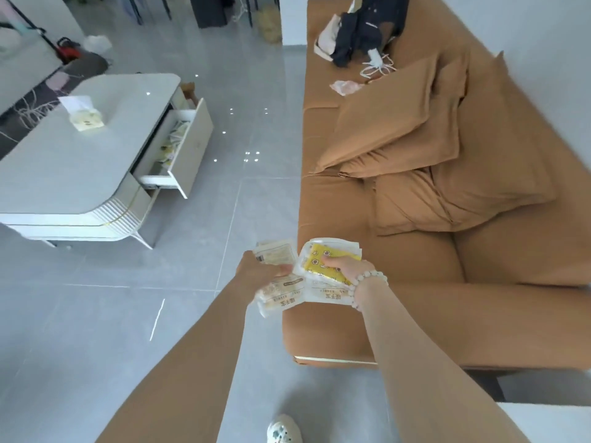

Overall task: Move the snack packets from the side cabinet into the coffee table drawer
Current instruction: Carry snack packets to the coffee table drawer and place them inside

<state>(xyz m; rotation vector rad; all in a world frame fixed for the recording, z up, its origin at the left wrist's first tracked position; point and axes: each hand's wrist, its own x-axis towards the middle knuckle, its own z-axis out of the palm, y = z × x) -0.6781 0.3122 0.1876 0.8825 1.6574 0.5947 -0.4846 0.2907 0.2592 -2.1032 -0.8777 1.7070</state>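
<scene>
My left hand (pixel 260 270) grips a bunch of white snack packets (pixel 277 294) low in the middle of the view. My right hand (pixel 350 266), with a bead bracelet on the wrist, holds more snack packets; the top one is yellow with a pattern (pixel 323 255). Both hands are close together above the floor by the sofa's near arm. The white coffee table (pixel 70 167) stands at the left. Its drawer (pixel 188 145) is pulled open toward the sofa, with several packets lying inside (pixel 169 145). The side cabinet is out of view.
An orange-brown sofa (pixel 415 270) with loose cushions fills the right side; a dark bag and cords lie at its far end. A tissue pack (pixel 83 113) sits on the table top. Grey tiled floor runs between table and sofa. My shoe (pixel 283 430) shows at the bottom.
</scene>
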